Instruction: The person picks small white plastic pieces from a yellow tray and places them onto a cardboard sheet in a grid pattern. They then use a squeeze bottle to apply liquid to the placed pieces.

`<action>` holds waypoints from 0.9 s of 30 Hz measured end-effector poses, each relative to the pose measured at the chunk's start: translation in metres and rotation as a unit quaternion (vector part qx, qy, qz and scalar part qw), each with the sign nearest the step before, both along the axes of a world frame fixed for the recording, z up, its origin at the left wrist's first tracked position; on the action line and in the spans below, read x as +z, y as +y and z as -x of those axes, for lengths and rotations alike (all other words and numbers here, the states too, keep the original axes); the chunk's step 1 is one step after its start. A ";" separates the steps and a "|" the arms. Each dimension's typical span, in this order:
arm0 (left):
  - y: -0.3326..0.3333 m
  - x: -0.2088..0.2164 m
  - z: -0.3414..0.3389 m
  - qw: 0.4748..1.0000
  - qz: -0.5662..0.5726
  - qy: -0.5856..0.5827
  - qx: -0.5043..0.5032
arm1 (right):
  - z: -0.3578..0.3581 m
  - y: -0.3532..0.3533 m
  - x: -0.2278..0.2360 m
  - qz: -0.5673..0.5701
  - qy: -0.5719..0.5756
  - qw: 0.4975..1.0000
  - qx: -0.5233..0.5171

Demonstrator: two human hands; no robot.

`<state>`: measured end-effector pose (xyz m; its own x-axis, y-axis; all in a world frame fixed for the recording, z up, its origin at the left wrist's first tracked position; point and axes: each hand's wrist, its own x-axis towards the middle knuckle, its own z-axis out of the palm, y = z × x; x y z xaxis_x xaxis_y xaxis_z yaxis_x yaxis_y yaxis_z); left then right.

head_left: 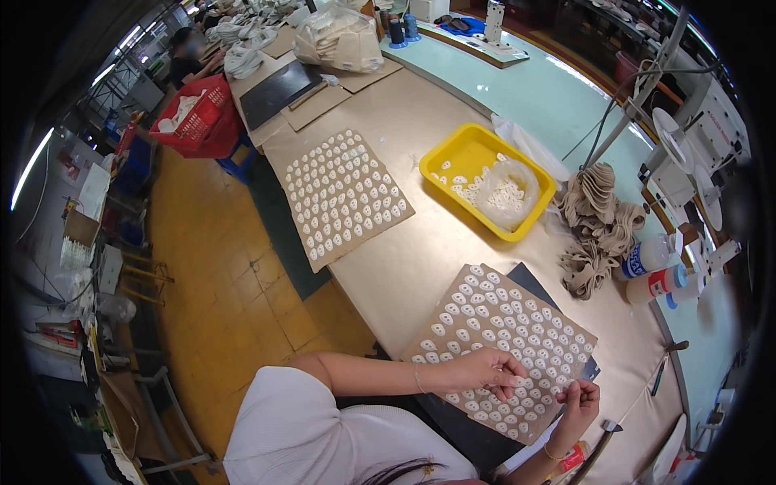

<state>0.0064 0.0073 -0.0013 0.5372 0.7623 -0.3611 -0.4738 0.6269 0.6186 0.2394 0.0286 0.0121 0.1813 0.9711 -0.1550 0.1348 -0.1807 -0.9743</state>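
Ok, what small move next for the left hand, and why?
Perhaps gently settle the white piece by the left hand onto the near brown board: similar pieces crowd around, easily nudged. Whether that piece already lies there, I can't tell.

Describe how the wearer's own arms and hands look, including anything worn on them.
The left hand is ungloved, with a thin bracelet at its wrist and a short white sleeve on that arm. The right hand, also ungloved, has a thin wristband.
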 end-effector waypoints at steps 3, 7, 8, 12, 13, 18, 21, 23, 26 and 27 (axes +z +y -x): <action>0.002 -0.006 -0.005 1.000 0.007 -0.007 -0.004 | -0.014 0.003 -0.008 0.003 -0.013 1.000 -0.011; 0.005 0.002 -0.003 0.998 0.057 0.032 -0.011 | -0.021 0.015 -0.011 0.044 -0.022 0.999 0.006; 0.007 0.008 -0.003 0.996 0.062 0.058 -0.013 | -0.021 0.018 -0.010 0.040 -0.036 0.999 0.011; 0.001 0.004 -0.005 0.997 0.057 0.058 0.000 | -0.031 0.027 -0.018 0.003 -0.163 0.987 0.003; 0.003 0.004 -0.006 0.997 0.052 0.060 0.005 | -0.036 0.027 -0.021 0.013 -0.167 0.986 0.002; 0.003 0.005 -0.005 0.997 0.061 0.036 -0.004 | -0.039 0.026 -0.030 0.049 -0.140 0.989 -0.005; 0.003 0.006 -0.005 0.998 0.057 0.030 -0.003 | -0.038 0.034 -0.030 0.038 -0.157 0.987 -0.015; 0.005 0.006 -0.005 0.998 0.058 0.032 -0.004 | -0.041 0.039 -0.032 0.033 -0.169 0.985 -0.013; 0.007 0.006 -0.007 0.997 0.062 0.035 -0.001 | -0.043 0.044 -0.034 0.031 -0.174 0.984 -0.013; 0.008 0.006 -0.009 0.998 0.062 0.033 0.003 | -0.044 0.046 -0.034 0.031 -0.174 0.984 -0.012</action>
